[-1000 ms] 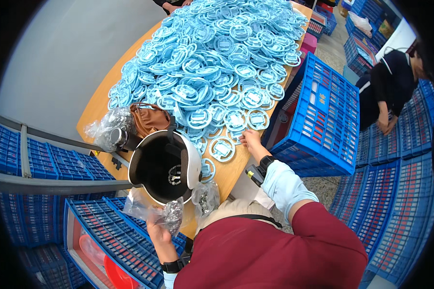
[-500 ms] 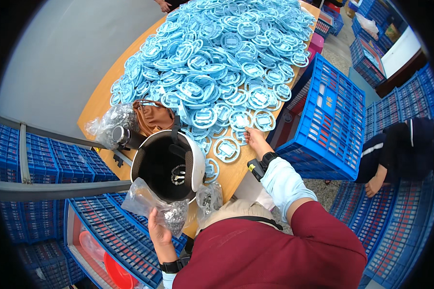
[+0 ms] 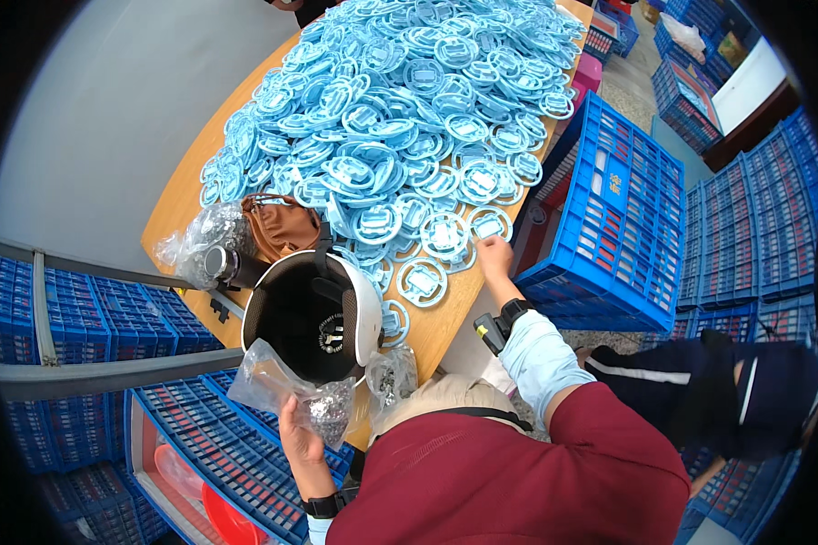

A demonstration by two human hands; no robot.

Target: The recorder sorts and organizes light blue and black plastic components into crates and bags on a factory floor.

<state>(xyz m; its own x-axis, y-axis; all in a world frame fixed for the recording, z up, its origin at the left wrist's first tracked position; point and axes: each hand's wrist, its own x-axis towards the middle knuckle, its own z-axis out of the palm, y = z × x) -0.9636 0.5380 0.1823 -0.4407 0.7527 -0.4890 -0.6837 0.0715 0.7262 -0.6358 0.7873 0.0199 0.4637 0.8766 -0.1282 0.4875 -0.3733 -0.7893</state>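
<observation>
My left hand is closed on a clear plastic bag with many small, shiny metal pieces in its bottom. The bag's loose upper part leans on the rim of a white helmet, which lies with its dark inside facing up. My right hand is at the table's right edge. Its fingers are drawn together at the near rim of a light blue, round, openwork plastic disc; its fingertips are partly hidden. Another disc lies just left of that hand, and one more lies nearer to me.
A big heap of light blue discs covers the wooden table. A brown bag, a dark bottle and another bag of metal pieces surround the helmet. A blue crate stands right; a person bends beyond it.
My right hand has moved slightly right, from between two discs to the right-hand one. The left-hand disc has shifted a little. The person at right has moved in closer. My left hand keeps the bag.
</observation>
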